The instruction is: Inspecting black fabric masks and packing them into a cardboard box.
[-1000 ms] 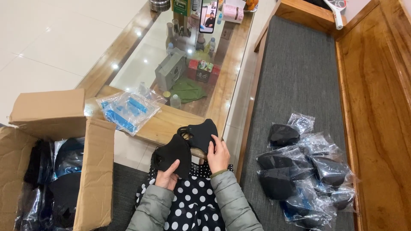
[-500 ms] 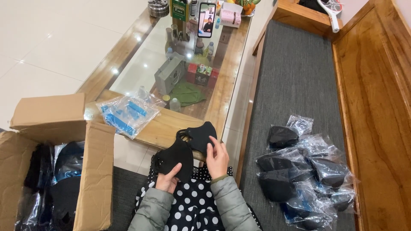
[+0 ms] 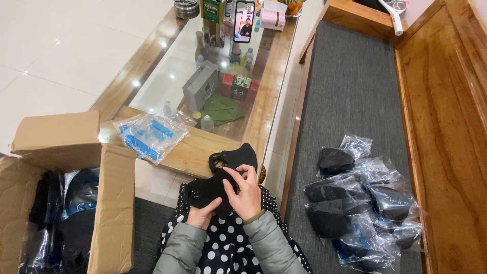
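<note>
Over my lap, both hands hold black fabric face masks. My left hand (image 3: 204, 214) grips the lower mask (image 3: 203, 190) from underneath, thumb on its edge. My right hand (image 3: 247, 190) lies on top, with its fingers pinching the upper mask (image 3: 240, 155) near its ear loop. The masks overlap between my hands. I wear grey-green sleeves and a black garment with white polka dots (image 3: 228, 243).
A pile of bagged black masks (image 3: 362, 203) lies on the grey bench cushion to my right. An open cardboard box (image 3: 109, 203) with more bagged masks stands on my left. A glass-topped wooden table (image 3: 190, 149) ahead carries a clear bag with blue items (image 3: 149, 134) and a propped phone (image 3: 244, 21).
The view has tilted slightly. My right hand has slid over the masks and its fingers now pinch the upper mask; the left hand stays beneath.
</note>
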